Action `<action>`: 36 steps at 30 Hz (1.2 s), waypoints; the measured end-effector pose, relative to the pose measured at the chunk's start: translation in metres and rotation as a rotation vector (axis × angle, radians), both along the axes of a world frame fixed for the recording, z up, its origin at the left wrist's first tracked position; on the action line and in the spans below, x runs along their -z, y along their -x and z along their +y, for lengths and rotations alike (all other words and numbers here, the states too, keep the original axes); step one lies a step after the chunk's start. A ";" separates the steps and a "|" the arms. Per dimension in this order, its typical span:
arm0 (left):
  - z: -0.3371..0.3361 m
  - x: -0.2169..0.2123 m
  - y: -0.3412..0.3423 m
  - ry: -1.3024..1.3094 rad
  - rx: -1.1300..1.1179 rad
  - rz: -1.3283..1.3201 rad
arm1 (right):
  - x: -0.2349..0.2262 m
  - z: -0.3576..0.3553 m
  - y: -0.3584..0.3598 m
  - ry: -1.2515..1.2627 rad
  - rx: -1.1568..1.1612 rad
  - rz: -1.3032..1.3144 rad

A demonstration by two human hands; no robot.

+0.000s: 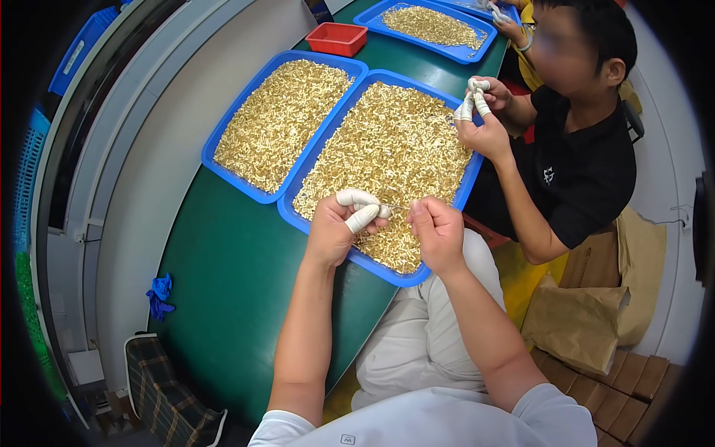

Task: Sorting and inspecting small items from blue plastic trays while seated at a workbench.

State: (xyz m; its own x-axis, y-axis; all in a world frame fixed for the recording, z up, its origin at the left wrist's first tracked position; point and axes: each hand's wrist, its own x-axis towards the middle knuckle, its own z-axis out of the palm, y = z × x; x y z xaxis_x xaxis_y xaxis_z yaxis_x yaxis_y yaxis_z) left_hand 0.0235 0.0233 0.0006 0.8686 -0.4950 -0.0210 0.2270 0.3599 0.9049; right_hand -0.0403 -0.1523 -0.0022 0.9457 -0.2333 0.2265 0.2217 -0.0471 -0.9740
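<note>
My left hand (344,223), with white finger cots on its thumb and fingers, is closed in a pinch over the near part of a blue tray (287,211). What sits between those fingertips is too small to make out. A pinch of my right hand (441,235), bare-fingered, holds a thin wire-like rod (397,206). The rod spans the short gap between the hands and reaches my left fingertips. Below both hands lies a thick layer of small gold-coloured metal pieces (387,153) filling the tray.
A second blue tray (211,147) of gold pieces stands at left on the green table (231,298). Beyond are a red bin (337,39) and another blue tray (488,46). At right, a co-worker (588,141) in finger cots works over my tray. Blue gloves (159,296) lie at the table's left edge.
</note>
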 end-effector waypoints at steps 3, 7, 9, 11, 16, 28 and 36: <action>0.001 0.001 0.000 -0.003 0.001 0.014 | 0.000 -0.001 0.001 0.041 -0.005 -0.014; 0.003 -0.001 -0.001 -0.036 0.004 -0.009 | 0.000 -0.001 0.001 0.090 -0.012 -0.019; 0.005 -0.003 -0.001 -0.091 -0.028 -0.078 | 0.000 -0.001 0.000 0.113 -0.008 -0.025; 0.005 -0.009 0.001 -0.154 -0.065 -0.128 | 0.001 0.000 0.000 0.138 0.000 -0.030; 0.007 -0.014 0.003 -0.333 -0.099 -0.273 | -0.001 0.000 -0.002 0.144 0.006 -0.041; 0.000 -0.017 0.006 -0.353 -0.088 -0.252 | -0.002 0.000 0.000 0.128 -0.016 -0.019; -0.003 -0.016 0.007 -0.555 0.028 -0.336 | -0.002 0.001 -0.003 0.195 -0.033 -0.087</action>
State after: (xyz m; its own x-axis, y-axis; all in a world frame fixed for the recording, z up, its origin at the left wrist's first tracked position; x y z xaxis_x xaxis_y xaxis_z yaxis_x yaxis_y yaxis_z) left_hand 0.0164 0.0206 0.0166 0.8596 -0.5108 -0.0099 -0.0980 -0.1840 0.9780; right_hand -0.0377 -0.1512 -0.0002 0.9269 -0.1463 0.3457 0.3094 -0.2238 -0.9242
